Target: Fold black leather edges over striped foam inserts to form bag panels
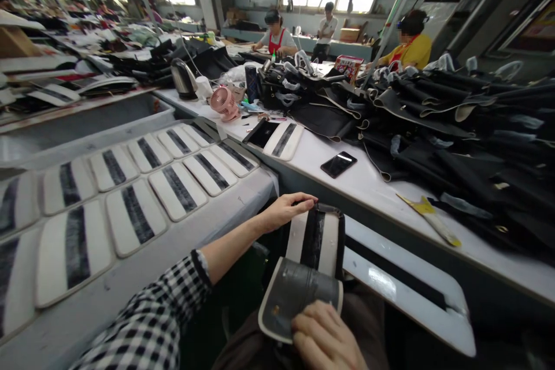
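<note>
On my lap lies a bag piece (296,239), pale inside with a black strip down its middle and a dark raised edge at the top. Its near end is a dark grey leather flap (299,286) with a cream edge, folded over the pale part. My left hand (288,210) pinches the top edge of the bag piece, thumb and fingers closed. With curled fingers, my right hand (325,332) grips the lower right of the flap; its fingertips are partly hidden. A white board (403,272) with a black slot sticks out to the right, beside the bag piece.
Left, a covered table (243,203) bears rows of pale panels (135,219) with black strips. Ahead, a white bench holds a phone (339,164), a yellow-handled tool (429,219), a pink fan (224,104), a kettle (183,78) and heaped black bags (433,121). People work beyond.
</note>
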